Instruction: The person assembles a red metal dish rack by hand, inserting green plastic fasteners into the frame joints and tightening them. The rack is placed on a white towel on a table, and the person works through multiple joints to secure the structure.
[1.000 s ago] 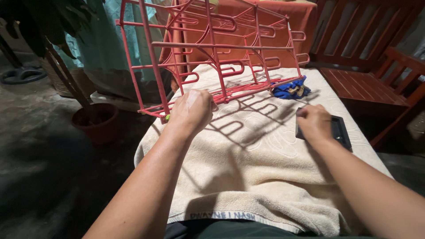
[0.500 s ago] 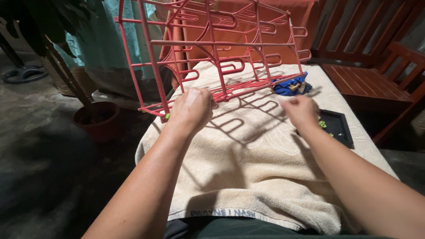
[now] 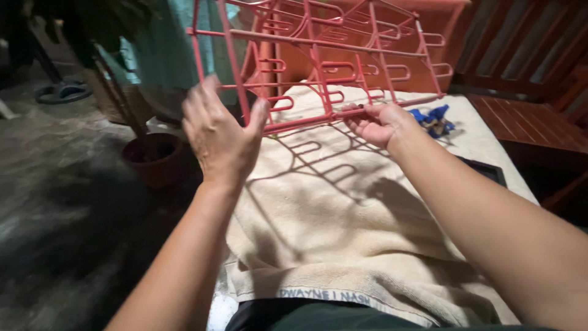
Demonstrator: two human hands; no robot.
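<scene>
A red wire rack hangs tilted above a cream towel spread over a table. My left hand grips the rack's near left corner, thumb hooked over the lower bar. My right hand holds the same lower bar further right, fingers curled around it. The rack casts a shadow of its loops on the towel. A small blue object lies on the towel just beyond my right hand.
A dark flat tablet-like slab lies at the towel's right edge. A brown plant pot stands on the floor to the left. A wooden slatted chair is at the right. An orange cloth hangs behind the rack.
My right hand left the dark slab and took hold of the rack's lower bar. My left hand shifted its grip and the rack has lifted off the towel.
</scene>
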